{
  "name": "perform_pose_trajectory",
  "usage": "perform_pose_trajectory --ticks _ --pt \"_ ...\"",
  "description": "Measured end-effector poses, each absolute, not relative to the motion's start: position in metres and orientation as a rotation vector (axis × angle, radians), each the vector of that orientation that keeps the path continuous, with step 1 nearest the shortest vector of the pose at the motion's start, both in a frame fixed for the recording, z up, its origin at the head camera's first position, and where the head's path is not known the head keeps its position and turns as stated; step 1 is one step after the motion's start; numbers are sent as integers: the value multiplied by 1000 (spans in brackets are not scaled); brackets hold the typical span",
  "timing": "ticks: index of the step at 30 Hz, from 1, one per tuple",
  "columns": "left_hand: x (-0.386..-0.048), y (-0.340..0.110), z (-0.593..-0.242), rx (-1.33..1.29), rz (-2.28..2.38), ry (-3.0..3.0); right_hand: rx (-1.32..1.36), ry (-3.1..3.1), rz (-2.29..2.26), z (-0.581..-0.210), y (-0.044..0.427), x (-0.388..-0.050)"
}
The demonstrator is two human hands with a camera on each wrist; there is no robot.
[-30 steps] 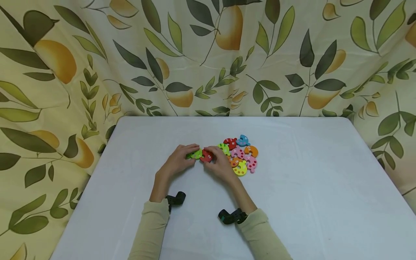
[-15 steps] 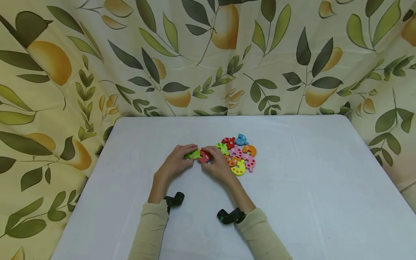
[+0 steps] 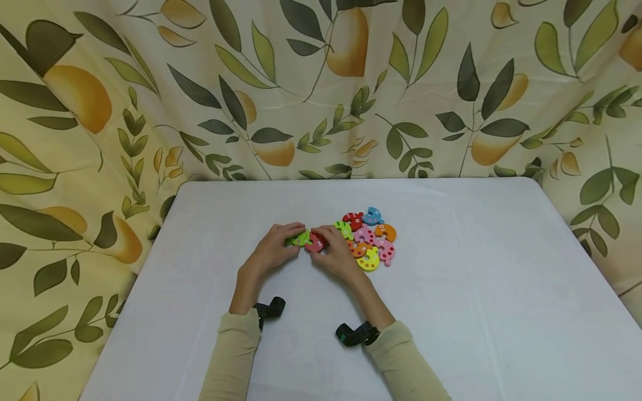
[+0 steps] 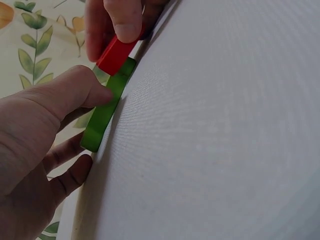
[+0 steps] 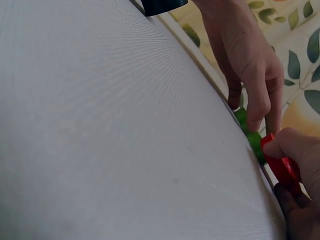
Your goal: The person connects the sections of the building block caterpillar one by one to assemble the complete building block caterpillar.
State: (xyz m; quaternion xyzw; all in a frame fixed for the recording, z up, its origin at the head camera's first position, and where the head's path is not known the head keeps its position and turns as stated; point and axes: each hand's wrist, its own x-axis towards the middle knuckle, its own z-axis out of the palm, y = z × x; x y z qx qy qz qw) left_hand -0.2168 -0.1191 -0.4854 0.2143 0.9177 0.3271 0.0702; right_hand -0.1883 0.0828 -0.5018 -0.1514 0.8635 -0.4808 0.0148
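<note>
My left hand (image 3: 272,246) pinches a green puzzle piece (image 3: 301,238) with an eye drawn on it, thumb on the near edge and fingers on the far side. A red puzzle piece (image 3: 315,242) marked 2 is pinched between the thumb and fingers of my right hand (image 3: 342,259). Both pieces meet end to end in the head view. From the left wrist, the red piece (image 4: 116,56) sits a little higher than the green piece (image 4: 106,115) and overlaps its end. The green one lies on the table. Fingers hide parts of both.
Right beside my right hand lies a cluster of several colourful numbered puzzle pieces (image 3: 364,234): red, blue, orange, pink, yellow and green. They rest on a white-covered table (image 3: 476,289). A leaf-and-fruit patterned curtain (image 3: 321,111) hangs behind the table's far edge.
The hands and both pieces stay almost in place. The whole head view has shifted slightly. The red piece appears turned a little, its 2 now at a slightly different angle.
</note>
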Motion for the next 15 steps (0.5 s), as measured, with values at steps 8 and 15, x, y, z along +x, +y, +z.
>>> perform_pose_trajectory --ticks 8,15 --pt "-218 -119 -485 629 978 2755 -471 2713 -1453 -500 83 -189" --pt "-218 -118 -486 617 959 2765 -462 2710 -1436 -499 83 -189"
